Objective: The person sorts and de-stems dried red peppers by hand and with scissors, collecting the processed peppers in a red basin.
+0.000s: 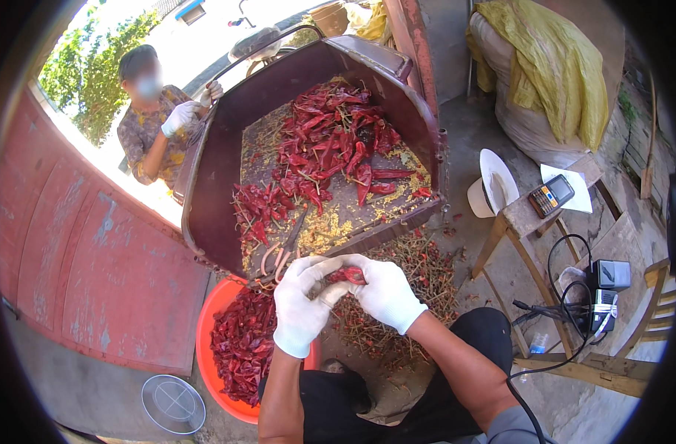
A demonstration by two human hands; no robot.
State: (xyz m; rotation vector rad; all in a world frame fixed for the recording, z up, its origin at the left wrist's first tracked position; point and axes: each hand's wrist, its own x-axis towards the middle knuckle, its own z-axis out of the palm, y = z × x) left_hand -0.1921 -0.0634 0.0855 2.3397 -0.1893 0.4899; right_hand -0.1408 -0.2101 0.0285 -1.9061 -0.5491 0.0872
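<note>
Just in front of the tray's (212,170) near lip, a dried red chili (347,275) is pinched between the gloved left hand (301,311) and right hand (386,292), and is best held firmly over the orange basin (205,348) below that lip.

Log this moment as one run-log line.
left hand: gloved, on dried red chili | right hand: gloved, holding same chili | scissors: on metal tray | orange basin: chilies, below tray
</note>
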